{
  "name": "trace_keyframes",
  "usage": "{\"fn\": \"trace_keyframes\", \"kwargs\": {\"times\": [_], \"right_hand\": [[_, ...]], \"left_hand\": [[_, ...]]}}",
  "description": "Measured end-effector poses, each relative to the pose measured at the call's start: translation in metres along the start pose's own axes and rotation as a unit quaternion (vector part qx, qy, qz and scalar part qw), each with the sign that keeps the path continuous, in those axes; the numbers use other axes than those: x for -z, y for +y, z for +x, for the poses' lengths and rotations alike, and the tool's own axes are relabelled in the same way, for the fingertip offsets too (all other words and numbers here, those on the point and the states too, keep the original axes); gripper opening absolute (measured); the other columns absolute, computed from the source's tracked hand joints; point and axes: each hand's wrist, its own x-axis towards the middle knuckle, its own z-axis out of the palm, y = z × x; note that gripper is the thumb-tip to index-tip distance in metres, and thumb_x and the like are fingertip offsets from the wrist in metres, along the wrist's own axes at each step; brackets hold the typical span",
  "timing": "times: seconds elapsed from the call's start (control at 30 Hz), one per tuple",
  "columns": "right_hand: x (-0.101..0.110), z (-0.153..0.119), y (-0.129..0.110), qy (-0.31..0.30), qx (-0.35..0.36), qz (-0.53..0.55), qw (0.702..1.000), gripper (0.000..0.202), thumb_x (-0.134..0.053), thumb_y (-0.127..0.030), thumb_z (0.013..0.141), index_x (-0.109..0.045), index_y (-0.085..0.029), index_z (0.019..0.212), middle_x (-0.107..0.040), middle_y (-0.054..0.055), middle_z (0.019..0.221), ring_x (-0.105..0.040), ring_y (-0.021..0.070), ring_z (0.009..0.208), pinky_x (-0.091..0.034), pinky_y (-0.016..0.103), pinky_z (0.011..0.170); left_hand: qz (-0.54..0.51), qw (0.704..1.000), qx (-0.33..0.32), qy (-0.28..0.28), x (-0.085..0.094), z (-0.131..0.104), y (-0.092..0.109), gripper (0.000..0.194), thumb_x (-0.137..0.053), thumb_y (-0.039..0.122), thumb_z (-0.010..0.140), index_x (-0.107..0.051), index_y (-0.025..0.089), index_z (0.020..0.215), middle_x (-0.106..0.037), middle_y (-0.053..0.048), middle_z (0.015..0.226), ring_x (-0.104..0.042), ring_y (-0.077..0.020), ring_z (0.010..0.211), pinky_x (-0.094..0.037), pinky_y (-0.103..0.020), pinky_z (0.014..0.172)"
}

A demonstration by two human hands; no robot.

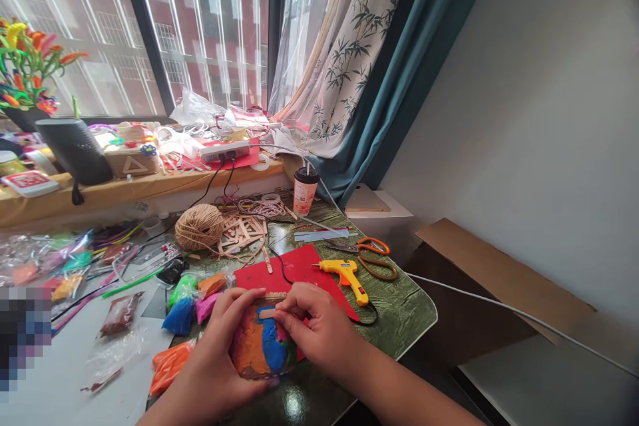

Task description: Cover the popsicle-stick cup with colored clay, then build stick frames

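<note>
Right hand (314, 325) pinches wooden stick (267, 313) at clay-covered piece (262, 344)

Left hand (217, 349) curls round the piece, above the table's (399, 319) near side; pressing too hard might drag blue into orange; a loose left grip could let it twist; the glue gun (348, 274), just beyond, might get knocked.

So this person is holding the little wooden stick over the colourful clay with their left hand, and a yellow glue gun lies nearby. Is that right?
Not quite: the head view shows the right hand holding the wooden stick over the colourful clay. The yellow glue gun does lie nearby.
</note>
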Motion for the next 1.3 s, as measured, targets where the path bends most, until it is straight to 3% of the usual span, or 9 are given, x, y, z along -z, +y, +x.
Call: {"fn": "trace_keyframes", "kwargs": {"times": [0.33, 0.67, 0.8, 0.93, 1.13, 1.3], "right_hand": [[0.001, 0.003, -0.006, 0.010, -0.008, -0.018, 1.000, 0.034, -0.072, -0.043, 0.101, -0.066, -0.022, 0.075, -0.067, 0.000, 0.074, -0.061, 0.0175, 0.072, -0.045, 0.030, 0.069], [0.001, 0.004, -0.010, 0.008, -0.031, -0.035, 0.999, 0.025, -0.073, -0.024, 0.098, -0.061, -0.022, 0.076, -0.064, -0.001, 0.075, -0.063, 0.0180, 0.076, -0.044, 0.028, 0.070], [0.001, 0.004, -0.009, 0.008, -0.041, -0.040, 0.998, 0.027, -0.073, -0.023, 0.097, -0.058, -0.022, 0.075, -0.063, -0.002, 0.074, -0.061, 0.0173, 0.074, -0.042, 0.028, 0.068], [0.001, 0.004, -0.008, -0.003, -0.065, -0.008, 0.998, 0.028, -0.074, -0.028, 0.097, -0.059, -0.022, 0.074, -0.064, -0.002, 0.073, -0.060, 0.0163, 0.069, -0.042, 0.027, 0.063], [0.009, 0.009, -0.018, -0.059, -0.140, 0.085, 0.985, 0.038, -0.076, -0.049, 0.097, -0.057, -0.023, 0.076, -0.062, -0.003, 0.067, -0.061, 0.0168, 0.062, -0.043, 0.028, 0.058], [0.014, 0.013, -0.023, -0.063, -0.138, 0.064, 0.986, 0.042, -0.079, -0.054, 0.093, -0.059, -0.022, 0.075, -0.058, -0.004, 0.066, -0.055, 0.0155, 0.061, -0.041, 0.028, 0.058]], "left_hand": [[-0.014, 1.000, 0.008, -0.003, -0.001, 0.001, 0.001, 0.102, -0.097, 0.025, 0.066, -0.048, 0.040, 0.154, -0.054, -0.011, 0.148, -0.053, -0.0424, 0.145, -0.055, -0.056, 0.115], [-0.022, 1.000, 0.015, -0.015, -0.004, -0.002, -0.002, 0.103, -0.097, 0.030, 0.068, -0.045, 0.043, 0.156, -0.050, -0.010, 0.150, -0.053, -0.0394, 0.145, -0.052, -0.055, 0.118], [-0.025, 0.999, 0.017, -0.010, -0.005, -0.001, -0.002, 0.103, -0.098, 0.031, 0.068, -0.046, 0.042, 0.156, -0.050, -0.009, 0.149, -0.054, -0.0376, 0.143, -0.051, -0.053, 0.119], [-0.022, 1.000, 0.016, -0.013, -0.005, -0.001, -0.001, 0.102, -0.097, 0.031, 0.069, -0.046, 0.043, 0.156, -0.051, -0.009, 0.148, -0.056, -0.0356, 0.141, -0.051, -0.052, 0.120], [-0.027, 1.000, 0.013, -0.004, -0.006, -0.005, -0.005, 0.101, -0.098, 0.041, 0.069, -0.047, 0.041, 0.157, -0.051, -0.010, 0.152, -0.055, -0.0376, 0.144, -0.050, -0.054, 0.120], [-0.021, 1.000, 0.010, 0.005, -0.006, -0.007, -0.007, 0.103, -0.098, 0.045, 0.068, -0.048, 0.040, 0.157, -0.051, -0.010, 0.154, -0.052, -0.0397, 0.148, -0.051, -0.056, 0.120]]}}
